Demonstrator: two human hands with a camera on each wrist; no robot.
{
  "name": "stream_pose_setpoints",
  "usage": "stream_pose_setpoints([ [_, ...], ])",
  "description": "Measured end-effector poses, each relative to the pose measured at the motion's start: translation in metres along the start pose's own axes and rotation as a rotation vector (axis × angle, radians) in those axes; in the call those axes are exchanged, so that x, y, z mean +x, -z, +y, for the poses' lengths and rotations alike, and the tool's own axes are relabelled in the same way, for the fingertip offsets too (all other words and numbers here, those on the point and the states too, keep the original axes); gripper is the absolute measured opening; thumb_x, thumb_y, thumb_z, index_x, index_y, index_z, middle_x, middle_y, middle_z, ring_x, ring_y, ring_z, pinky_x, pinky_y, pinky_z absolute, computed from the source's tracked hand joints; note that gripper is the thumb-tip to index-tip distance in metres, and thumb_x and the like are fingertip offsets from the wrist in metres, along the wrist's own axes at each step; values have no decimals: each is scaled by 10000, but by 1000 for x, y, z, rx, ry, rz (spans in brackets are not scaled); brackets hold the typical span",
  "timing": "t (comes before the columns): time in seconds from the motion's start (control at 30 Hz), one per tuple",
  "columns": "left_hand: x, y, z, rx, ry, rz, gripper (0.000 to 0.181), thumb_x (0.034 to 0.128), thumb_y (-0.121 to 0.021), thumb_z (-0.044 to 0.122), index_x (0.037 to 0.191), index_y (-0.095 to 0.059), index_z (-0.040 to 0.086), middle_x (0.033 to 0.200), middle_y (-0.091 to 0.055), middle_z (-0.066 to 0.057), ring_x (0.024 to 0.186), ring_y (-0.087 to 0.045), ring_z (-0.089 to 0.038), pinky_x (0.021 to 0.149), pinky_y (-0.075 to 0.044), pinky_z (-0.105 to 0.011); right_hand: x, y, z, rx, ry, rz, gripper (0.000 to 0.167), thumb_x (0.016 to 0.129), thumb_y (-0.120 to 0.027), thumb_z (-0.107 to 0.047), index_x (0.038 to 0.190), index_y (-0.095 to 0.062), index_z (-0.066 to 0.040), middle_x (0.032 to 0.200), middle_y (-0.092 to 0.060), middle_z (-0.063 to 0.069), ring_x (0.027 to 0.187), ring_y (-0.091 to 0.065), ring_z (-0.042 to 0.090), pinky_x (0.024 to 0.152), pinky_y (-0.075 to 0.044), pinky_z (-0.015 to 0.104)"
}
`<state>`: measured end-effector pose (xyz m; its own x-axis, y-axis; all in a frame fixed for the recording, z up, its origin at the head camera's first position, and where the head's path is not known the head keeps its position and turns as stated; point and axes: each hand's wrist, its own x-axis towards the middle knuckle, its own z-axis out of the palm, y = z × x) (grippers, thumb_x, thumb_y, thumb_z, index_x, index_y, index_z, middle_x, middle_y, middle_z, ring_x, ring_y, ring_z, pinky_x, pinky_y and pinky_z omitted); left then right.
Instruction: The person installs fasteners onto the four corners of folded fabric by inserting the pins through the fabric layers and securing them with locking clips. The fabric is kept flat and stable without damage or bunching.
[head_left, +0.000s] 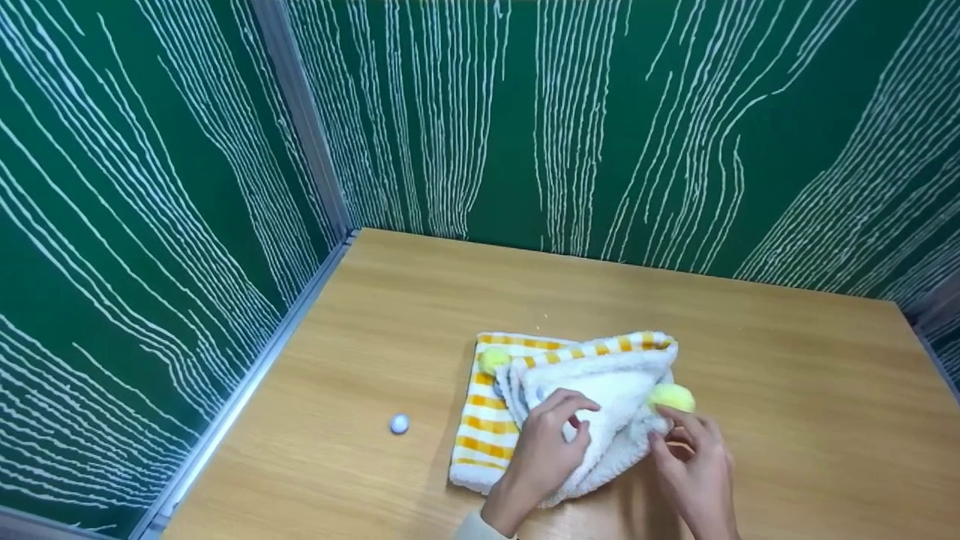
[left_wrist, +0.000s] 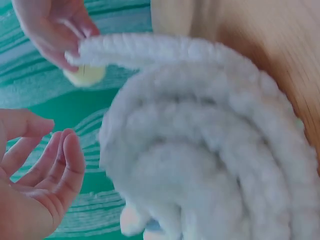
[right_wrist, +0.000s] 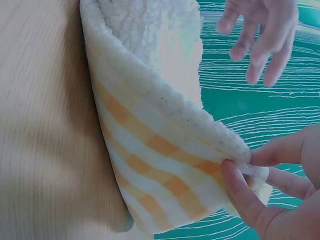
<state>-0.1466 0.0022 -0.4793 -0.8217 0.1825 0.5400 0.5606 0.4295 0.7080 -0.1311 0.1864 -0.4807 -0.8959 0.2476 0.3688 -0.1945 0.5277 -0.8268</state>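
Note:
A folded fleece cloth (head_left: 600,382), fluffy white inside and yellow-and-white striped outside, lies on the table with its layers stacked unevenly. My right hand (head_left: 697,461) pinches a corner of it between thumb and fingers, close to a pale yellow pompom (head_left: 677,396). In the right wrist view that corner of the cloth (right_wrist: 165,155) is raised toward the fingertips. Above the white fleece hovers my left hand (head_left: 547,442), fingers loosely bent and nothing between them. The left wrist view shows this hand (left_wrist: 45,175) apart from the curled fleece layers (left_wrist: 200,115). Another yellow pompom (head_left: 494,361) rests at the cloth's upper left.
A small pale ball (head_left: 399,424) sits on the wooden table (head_left: 360,337) left of the cloth. Green walls (head_left: 510,150) with white wavy lines stand behind and at the left, with a metal frame (head_left: 300,112) at their corner.

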Motion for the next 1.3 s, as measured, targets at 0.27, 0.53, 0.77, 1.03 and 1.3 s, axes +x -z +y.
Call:
stream_pose_setpoints([
  [0.27,-9,32,-19,-27,147,101,210,819,-613,-57,981,-695,48,1010,-626,16,779,-557,-58,572,-486,-162,0,0,0,3,-12,-5,286,754,-692,87,1025,-705,-5,917,-523,73,735,-563,7,653,-483,93],
  [0.53,-19,50,-41,66,191,144,214,826,-619,-53,992,-703,53,1014,-636,11,815,-566,-145,634,-515,-282,-3,4,1,-5,-25,14,288,759,-699,72,1037,-705,-2,931,-529,93,742,-551,-22,650,-460,62],
  [0.77,-26,71,-53,153,311,136,248,814,-656,-17,1050,-690,51,1026,-625,-9,878,-590,-227,740,-533,-336,-2,4,1,8,-21,5,281,763,-703,76,1036,-705,8,927,-530,88,738,-552,-25,650,-461,59],
  [1.03,-35,87,-71,254,327,169,254,798,-687,2,1047,-687,51,1043,-628,-31,915,-591,-235,732,-523,-312,-1,2,2,3,-35,-2,285,760,-703,76,1036,-706,2,941,-534,63,743,-559,-15,659,-472,74],
  [1.3,-46,100,-87,301,391,195,266,785,-709,5,1044,-690,58,1039,-634,-39,944,-578,-254,753,-510,-339,-1,1,3,34,-48,-26,287,770,-696,77,1052,-696,22,971,-525,87,752,-558,-15,664,-472,76],
])
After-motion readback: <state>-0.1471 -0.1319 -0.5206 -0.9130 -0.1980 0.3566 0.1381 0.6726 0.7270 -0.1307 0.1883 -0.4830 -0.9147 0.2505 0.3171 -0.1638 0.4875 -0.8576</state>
